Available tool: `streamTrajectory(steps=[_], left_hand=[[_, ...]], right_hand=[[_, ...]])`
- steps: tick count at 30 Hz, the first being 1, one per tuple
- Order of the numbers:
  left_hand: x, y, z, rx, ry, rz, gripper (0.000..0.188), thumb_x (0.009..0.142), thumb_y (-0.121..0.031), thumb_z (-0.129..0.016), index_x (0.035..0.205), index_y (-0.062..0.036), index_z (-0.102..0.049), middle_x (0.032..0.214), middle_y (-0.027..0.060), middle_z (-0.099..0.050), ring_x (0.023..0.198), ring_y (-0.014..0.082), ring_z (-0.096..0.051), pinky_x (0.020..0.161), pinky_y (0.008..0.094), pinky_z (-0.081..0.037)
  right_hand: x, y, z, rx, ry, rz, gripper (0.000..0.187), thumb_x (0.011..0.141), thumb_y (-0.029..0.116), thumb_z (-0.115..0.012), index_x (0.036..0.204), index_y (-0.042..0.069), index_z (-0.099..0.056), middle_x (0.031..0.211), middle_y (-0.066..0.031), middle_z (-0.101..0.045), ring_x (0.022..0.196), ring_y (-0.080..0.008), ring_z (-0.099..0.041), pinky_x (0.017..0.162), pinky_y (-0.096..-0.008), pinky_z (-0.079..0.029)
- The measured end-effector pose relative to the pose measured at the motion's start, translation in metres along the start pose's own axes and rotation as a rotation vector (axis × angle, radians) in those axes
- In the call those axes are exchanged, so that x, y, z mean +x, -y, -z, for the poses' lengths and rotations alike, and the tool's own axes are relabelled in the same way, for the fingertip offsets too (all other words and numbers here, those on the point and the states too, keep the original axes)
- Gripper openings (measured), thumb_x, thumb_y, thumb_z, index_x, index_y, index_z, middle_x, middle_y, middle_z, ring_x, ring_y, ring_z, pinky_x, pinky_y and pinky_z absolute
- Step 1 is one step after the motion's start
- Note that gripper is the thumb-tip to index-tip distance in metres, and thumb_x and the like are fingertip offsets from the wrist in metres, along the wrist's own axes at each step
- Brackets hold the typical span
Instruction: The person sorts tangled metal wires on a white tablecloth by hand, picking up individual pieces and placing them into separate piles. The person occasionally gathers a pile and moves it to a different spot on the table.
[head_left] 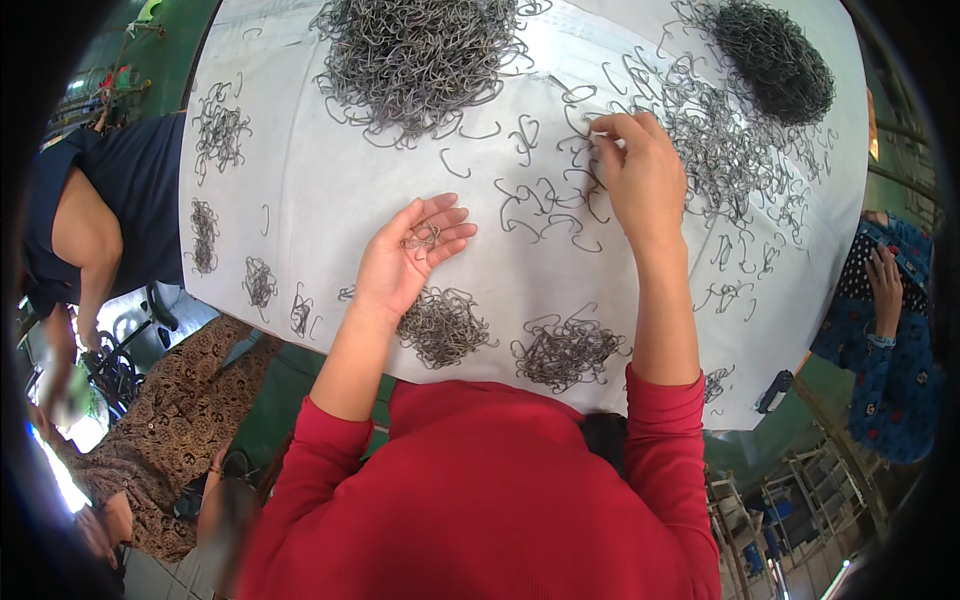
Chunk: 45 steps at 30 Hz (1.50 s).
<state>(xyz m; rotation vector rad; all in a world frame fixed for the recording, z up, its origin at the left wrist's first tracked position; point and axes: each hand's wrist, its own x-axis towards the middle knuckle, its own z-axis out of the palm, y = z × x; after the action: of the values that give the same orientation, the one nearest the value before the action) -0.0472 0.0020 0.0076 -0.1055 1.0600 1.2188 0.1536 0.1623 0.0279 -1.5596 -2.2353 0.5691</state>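
Left hand (pixel 410 255): palm up, open, few wire hooks (pixel 424 238) cradled, above near wire pile (pixel 443 326). Right hand (pixel 637 170): fingertips pinching loose hook, right of that pile, farther up white table (pixel 320 170).

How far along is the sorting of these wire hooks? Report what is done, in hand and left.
Done, it seems: two small bundled heaps of bent grey wire hooks lie at the near edge of the white-covered table. In hand: the open left hand cradles a few hooks in its palm while the right hand picks among scattered ones. Left: the big tangled grey pile and the dark dense mound.
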Motion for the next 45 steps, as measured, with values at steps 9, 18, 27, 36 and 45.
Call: streamTrajectory(steps=[9, 18, 27, 36, 45], left_hand=[[0.005, -0.005, -0.001, 0.009, 0.048, 0.007, 0.040, 0.096, -0.023, -0.038, 0.118, 0.0094, -0.049, 0.105, 0.0189, -0.061, 0.099, 0.0309, -0.061, 0.086, 0.0342, -0.052], [0.004, -0.003, -0.002, 0.003, 0.052, -0.007, 0.041, 0.096, -0.023, -0.038, 0.118, 0.0099, -0.048, 0.109, 0.0202, -0.059, 0.101, 0.0304, -0.060, 0.086, 0.0341, -0.052], [0.013, 0.001, -0.016, -0.107, 0.108, 0.035, 0.041, 0.096, -0.021, -0.038, 0.120, 0.0104, -0.046, 0.114, 0.0207, -0.056, 0.107, 0.0312, -0.057, 0.089, 0.0355, -0.051], [0.010, 0.003, -0.013, -0.057, 0.080, 0.017, 0.041, 0.095, -0.021, -0.040, 0.120, 0.0112, -0.046, 0.115, 0.0221, -0.055, 0.108, 0.0319, -0.056, 0.091, 0.0360, -0.050], [0.012, 0.005, -0.022, -0.082, 0.083, 0.030, 0.041, 0.096, -0.023, -0.039, 0.119, 0.0094, -0.047, 0.115, 0.0206, -0.054, 0.109, 0.0310, -0.055, 0.091, 0.0367, -0.049]], right_hand=[[-0.006, 0.031, -0.023, 0.068, 0.077, -0.010, 0.009, 0.076, 0.016, -0.065, 0.076, 0.007, -0.067, 0.077, -0.0089, -0.060, 0.070, -0.0283, -0.060, 0.063, -0.0373, -0.047], [0.015, 0.051, -0.053, -0.215, 0.170, -0.098, 0.016, 0.075, 0.021, -0.063, 0.076, 0.005, -0.067, 0.082, -0.0114, -0.063, 0.068, -0.0316, -0.062, 0.066, -0.0411, -0.048], [-0.005, 0.066, -0.022, 0.117, 0.166, -0.092, 0.016, 0.076, 0.018, -0.058, 0.076, 0.004, -0.065, 0.080, -0.0143, -0.062, 0.068, -0.0327, -0.061, 0.066, -0.0405, -0.048], [0.008, 0.041, -0.037, 0.022, 0.117, -0.131, 0.012, 0.075, 0.019, -0.062, 0.075, 0.008, -0.067, 0.081, -0.0097, -0.063, 0.073, -0.0288, -0.062, 0.066, -0.0413, -0.047], [0.011, 0.063, -0.022, 0.263, 0.342, -0.191, 0.017, 0.077, 0.016, -0.062, 0.080, 0.000, -0.065, 0.066, -0.0106, -0.063, 0.063, -0.0229, -0.061, 0.059, -0.0331, -0.047]])
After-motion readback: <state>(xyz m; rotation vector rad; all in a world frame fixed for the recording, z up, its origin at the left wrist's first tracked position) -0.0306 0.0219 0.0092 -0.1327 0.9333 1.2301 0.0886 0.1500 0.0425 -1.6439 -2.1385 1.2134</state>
